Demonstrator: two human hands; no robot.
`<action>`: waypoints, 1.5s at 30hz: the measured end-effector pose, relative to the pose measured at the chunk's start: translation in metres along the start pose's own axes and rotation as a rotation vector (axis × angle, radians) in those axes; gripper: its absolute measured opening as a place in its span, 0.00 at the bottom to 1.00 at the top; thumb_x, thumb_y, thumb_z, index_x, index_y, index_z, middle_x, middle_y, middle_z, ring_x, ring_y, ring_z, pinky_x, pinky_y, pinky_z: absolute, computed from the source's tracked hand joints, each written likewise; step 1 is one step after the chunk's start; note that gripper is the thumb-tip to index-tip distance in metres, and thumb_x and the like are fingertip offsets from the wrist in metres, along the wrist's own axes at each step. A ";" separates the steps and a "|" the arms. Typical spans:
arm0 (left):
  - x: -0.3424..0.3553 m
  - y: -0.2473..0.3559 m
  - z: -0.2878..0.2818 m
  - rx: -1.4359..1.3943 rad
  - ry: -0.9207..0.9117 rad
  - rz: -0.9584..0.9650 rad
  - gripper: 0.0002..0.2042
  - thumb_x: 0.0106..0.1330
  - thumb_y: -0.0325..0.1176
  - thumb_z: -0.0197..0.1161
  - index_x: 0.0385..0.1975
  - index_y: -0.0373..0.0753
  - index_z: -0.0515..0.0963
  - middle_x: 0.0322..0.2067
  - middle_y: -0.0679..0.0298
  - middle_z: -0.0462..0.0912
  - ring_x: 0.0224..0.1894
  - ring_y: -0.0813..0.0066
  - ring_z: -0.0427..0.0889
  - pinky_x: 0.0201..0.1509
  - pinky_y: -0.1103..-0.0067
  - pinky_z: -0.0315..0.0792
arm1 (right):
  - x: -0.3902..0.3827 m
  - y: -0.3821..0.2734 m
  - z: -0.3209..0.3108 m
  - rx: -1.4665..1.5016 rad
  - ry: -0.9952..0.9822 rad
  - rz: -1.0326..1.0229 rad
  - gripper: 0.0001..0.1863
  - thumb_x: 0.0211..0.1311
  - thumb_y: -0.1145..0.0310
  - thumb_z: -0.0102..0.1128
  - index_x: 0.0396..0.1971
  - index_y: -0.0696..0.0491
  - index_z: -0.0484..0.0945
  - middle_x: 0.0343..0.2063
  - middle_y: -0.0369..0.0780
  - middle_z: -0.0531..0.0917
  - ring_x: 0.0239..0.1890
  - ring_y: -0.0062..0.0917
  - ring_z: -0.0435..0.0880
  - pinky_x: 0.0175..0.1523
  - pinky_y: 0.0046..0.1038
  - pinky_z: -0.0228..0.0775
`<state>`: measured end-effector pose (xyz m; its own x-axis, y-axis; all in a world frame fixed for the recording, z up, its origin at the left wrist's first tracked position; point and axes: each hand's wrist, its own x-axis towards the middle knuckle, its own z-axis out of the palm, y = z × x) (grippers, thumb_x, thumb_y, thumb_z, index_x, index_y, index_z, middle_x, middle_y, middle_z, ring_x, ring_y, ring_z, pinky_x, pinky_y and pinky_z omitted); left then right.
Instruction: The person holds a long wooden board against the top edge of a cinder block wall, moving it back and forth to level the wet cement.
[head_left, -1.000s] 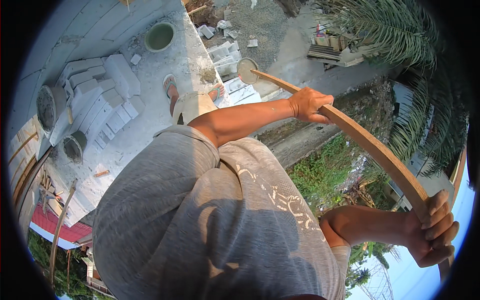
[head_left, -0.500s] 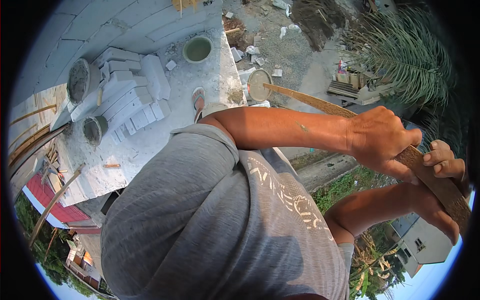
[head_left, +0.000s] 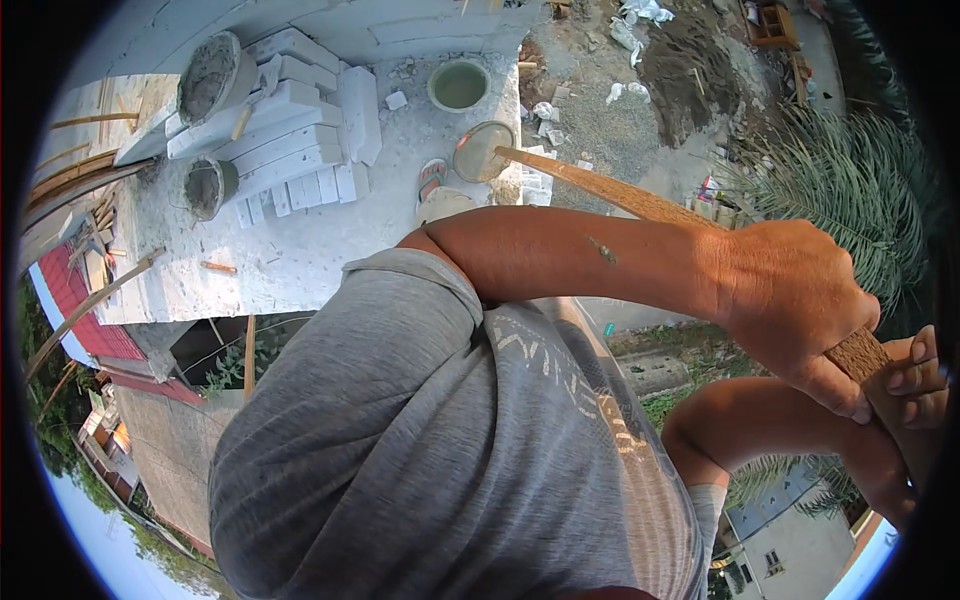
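Currently, left hand [head_left: 798, 300] and right hand [head_left: 917, 383] are gripping wooden pole [head_left: 610, 193]. Bucket [head_left: 478, 153] is showing at far end.

brown stick [head_left: 615, 190], grey shirt [head_left: 400, 430], white blocks [head_left: 290, 150]

head fisheye | left 1 of 2 | faces down | torso [head_left: 450, 430] close | ground [head_left: 610, 135] far

The dusty concrete floor [head_left: 290, 275] carries stacked pale blocks [head_left: 285, 140]. Right of the blocks sit a small chunk [head_left: 396, 100], a tub [head_left: 459, 87] and a sandalled foot [head_left: 432, 178]; at their lower left, a bucket [head_left: 209, 188]; below them, a brown stick [head_left: 218, 267].
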<state>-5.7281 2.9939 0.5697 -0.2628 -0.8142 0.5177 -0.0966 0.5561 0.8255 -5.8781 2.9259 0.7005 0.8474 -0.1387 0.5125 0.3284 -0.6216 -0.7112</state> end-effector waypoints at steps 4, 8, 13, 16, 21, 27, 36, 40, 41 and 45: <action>-0.015 -0.005 -0.010 0.098 0.071 -0.028 0.39 0.50 0.73 0.56 0.27 0.32 0.78 0.14 0.53 0.78 0.22 0.54 0.83 0.26 0.65 0.76 | 0.006 0.032 0.022 0.179 0.098 -0.164 0.45 0.63 0.28 0.16 0.47 0.56 0.70 0.23 0.45 0.79 0.19 0.35 0.78 0.33 0.40 0.69; -0.027 -0.018 -0.011 0.174 0.113 -0.037 0.40 0.49 0.74 0.56 0.29 0.32 0.78 0.13 0.54 0.77 0.20 0.54 0.82 0.26 0.66 0.76 | 0.019 0.050 0.051 0.296 0.139 -0.196 0.45 0.63 0.29 0.17 0.50 0.56 0.70 0.23 0.45 0.79 0.19 0.36 0.78 0.33 0.40 0.68; -0.031 -0.024 -0.007 0.176 0.191 -0.001 0.37 0.51 0.73 0.56 0.29 0.35 0.76 0.12 0.55 0.76 0.18 0.54 0.81 0.24 0.67 0.75 | -0.007 0.050 0.050 0.245 0.296 -0.106 0.51 0.53 0.21 0.25 0.48 0.57 0.73 0.24 0.44 0.77 0.21 0.35 0.76 0.37 0.40 0.63; -0.039 -0.034 -0.004 0.192 0.218 0.007 0.32 0.51 0.68 0.62 0.30 0.37 0.74 0.11 0.61 0.75 0.16 0.60 0.79 0.20 0.70 0.71 | -0.018 0.060 0.058 0.320 0.296 -0.098 0.56 0.45 0.15 0.32 0.45 0.57 0.76 0.24 0.42 0.75 0.22 0.32 0.73 0.42 0.39 0.57; -0.051 -0.060 0.011 0.112 0.192 0.025 0.30 0.52 0.66 0.63 0.31 0.39 0.75 0.11 0.61 0.75 0.15 0.61 0.79 0.19 0.70 0.70 | -0.034 0.074 0.083 0.292 0.446 -0.066 0.52 0.48 0.17 0.31 0.43 0.56 0.76 0.21 0.41 0.74 0.21 0.31 0.73 0.38 0.40 0.60; -0.043 -0.072 0.021 0.052 0.090 0.046 0.28 0.53 0.64 0.63 0.30 0.39 0.76 0.12 0.60 0.74 0.17 0.60 0.78 0.20 0.71 0.70 | -0.052 0.083 0.083 0.264 0.472 -0.148 0.51 0.53 0.21 0.31 0.48 0.58 0.73 0.20 0.42 0.72 0.18 0.30 0.73 0.37 0.40 0.66; -0.017 -0.071 0.012 -0.454 -0.410 -0.118 0.23 0.57 0.53 0.68 0.27 0.34 0.80 0.15 0.69 0.75 0.20 0.79 0.76 0.23 0.78 0.67 | -0.052 0.067 0.095 -0.176 0.988 -0.093 0.38 0.67 0.36 0.28 0.41 0.59 0.74 0.15 0.39 0.69 0.16 0.26 0.71 0.32 0.35 0.74; 0.000 -0.076 -0.012 -0.318 -0.525 -0.236 0.18 0.56 0.46 0.71 0.23 0.35 0.80 0.12 0.71 0.73 0.18 0.83 0.73 0.21 0.81 0.64 | -0.055 0.077 0.091 -0.267 0.893 -0.046 0.28 0.68 0.54 0.39 0.54 0.64 0.65 0.36 0.49 0.78 0.41 0.38 0.78 0.50 0.43 0.70; 0.005 -0.083 -0.018 -0.300 -0.548 -0.289 0.16 0.55 0.44 0.72 0.22 0.35 0.79 0.12 0.72 0.72 0.17 0.84 0.72 0.21 0.82 0.63 | -0.051 0.081 0.098 -0.236 0.848 -0.065 0.28 0.66 0.59 0.43 0.57 0.67 0.61 0.40 0.52 0.78 0.49 0.39 0.76 0.58 0.45 0.66; 0.002 -0.106 -0.041 -0.163 -0.336 -0.260 0.18 0.54 0.48 0.72 0.21 0.37 0.79 0.11 0.71 0.71 0.12 0.85 0.70 0.16 0.85 0.63 | -0.029 0.077 0.117 -0.366 0.759 0.085 0.31 0.62 0.64 0.56 0.61 0.64 0.60 0.52 0.52 0.74 0.56 0.35 0.73 0.61 0.36 0.64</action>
<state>-5.6795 2.9264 0.4929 -0.5494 -0.8090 0.2090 -0.0551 0.2847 0.9570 -5.8284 2.9724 0.5745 0.3101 -0.5949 0.7416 0.0100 -0.7779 -0.6283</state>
